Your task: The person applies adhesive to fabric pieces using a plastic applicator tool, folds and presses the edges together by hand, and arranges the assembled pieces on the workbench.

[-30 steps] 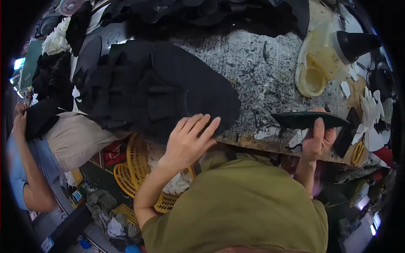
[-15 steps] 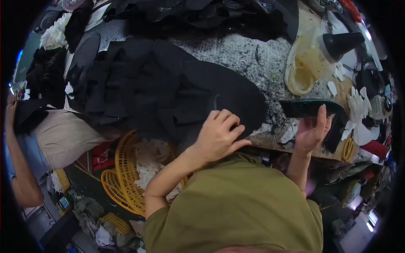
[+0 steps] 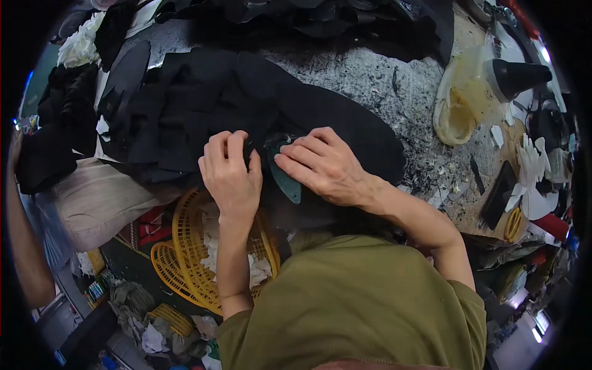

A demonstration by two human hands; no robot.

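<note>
Overlapping black fabric pieces (image 3: pixel 345 117) lie spread across the worktable. My right hand (image 3: pixel 324 163) is closed on a dark green flat tool (image 3: pixel 285 179), pressed down over the black pieces with its pointed end toward me. Just left of the tool, my left hand (image 3: pixel 233 169) rests on the black pieces with its fingers bent; what its fingertips hold, if anything, is hidden.
A cloudy container with a black cone (image 3: pixel 521 77) stands at the right of the worn tabletop (image 3: pixel 370 77). White gloves (image 3: pixel 531 160) and a yellow ring (image 3: pixel 512 223) are nearby. Yellow baskets (image 3: pixel 185 246) sit below the edge. A co-worker's arm (image 3: pixel 31 246) is at far left.
My right hand has carried the green tool leftward from the right side of the table onto the black pieces. My left hand has moved left, and the outermost black piece reaches farther right.
</note>
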